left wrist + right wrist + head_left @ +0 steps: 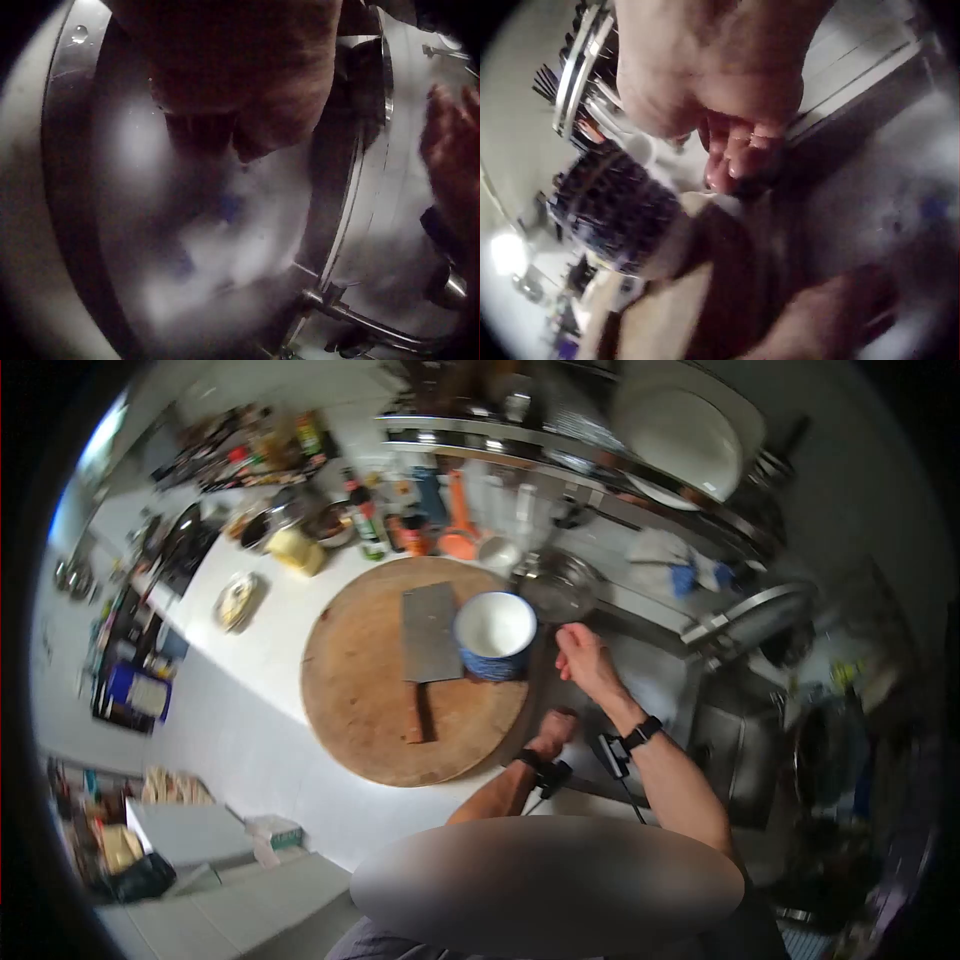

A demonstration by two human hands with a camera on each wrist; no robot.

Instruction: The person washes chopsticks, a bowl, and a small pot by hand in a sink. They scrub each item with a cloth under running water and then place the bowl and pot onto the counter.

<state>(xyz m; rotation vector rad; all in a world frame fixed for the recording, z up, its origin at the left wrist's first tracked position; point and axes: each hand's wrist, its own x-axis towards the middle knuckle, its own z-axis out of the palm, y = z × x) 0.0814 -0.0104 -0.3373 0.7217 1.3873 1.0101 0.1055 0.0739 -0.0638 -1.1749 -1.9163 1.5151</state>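
Note:
My right hand [592, 663] is over the near edge of the sink [690, 690], just right of a blue-patterned bowl [497, 632] with a white inside. In the right wrist view its fingers [735, 154] are loosely bent, look wet and hold nothing. The patterned bowl [615, 210] stands to their left. Lower down, my left hand [556, 730] hangs over the sink with its fingers loosely bent and nothing in them. The bowl sits on the right part of a round wooden chopping board [350, 660], beside a cleaver [430, 635] with a wooden handle.
A metal strainer or pan [562, 588] lies behind the sink edge. Bottles [363, 515] and an orange ladle [459, 540] stand along the wall. A small dish [237, 602] is at the left. The faucet [750, 610] reaches over the sink from the right; a plate rack hangs above.

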